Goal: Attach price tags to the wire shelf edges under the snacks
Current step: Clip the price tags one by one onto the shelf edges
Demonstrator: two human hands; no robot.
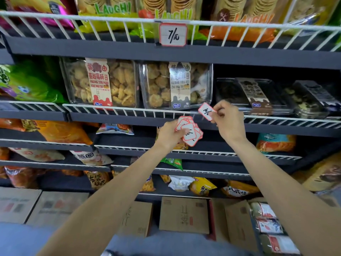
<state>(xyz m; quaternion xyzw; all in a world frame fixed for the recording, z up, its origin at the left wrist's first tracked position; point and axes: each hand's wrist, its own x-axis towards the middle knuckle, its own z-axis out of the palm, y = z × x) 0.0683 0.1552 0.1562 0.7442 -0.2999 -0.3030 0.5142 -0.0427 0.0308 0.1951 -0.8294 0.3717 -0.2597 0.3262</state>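
Several tiers of dark shelving are seen filling the frame, each fronted by a white wire edge, with snack bags and clear cookie boxes stacked behind. Along the top of the frame, the upper wire shelf edge (110,24) already carries a hung price tag (173,35), marked 7 and clipped at upper centre beneath the cracker bags (114,13). Across the middle of the frame runs the second wire shelf edge (118,110), under two clear cookie boxes (175,85); no tag is seen on the stretch of it in view. Cardboard cartons (184,215) are stacked along the bottom of the frame. At centre, the left hand (168,134) is curled around a fanned stack of red-bordered tags (190,131), gripped just below that second edge. Slightly right of centre, the right hand (227,120) pinches a single tag (206,111) between thumb and fingertips, tilted, its upper corner close against the wire; whether it touches the wire cannot be told. The step in hand is judged to be the placing of this single tag under the right cookie box. For the next move, the tag would probably need to be levelled and hooked or pressed over the front wire, though its fastening cannot be made out.
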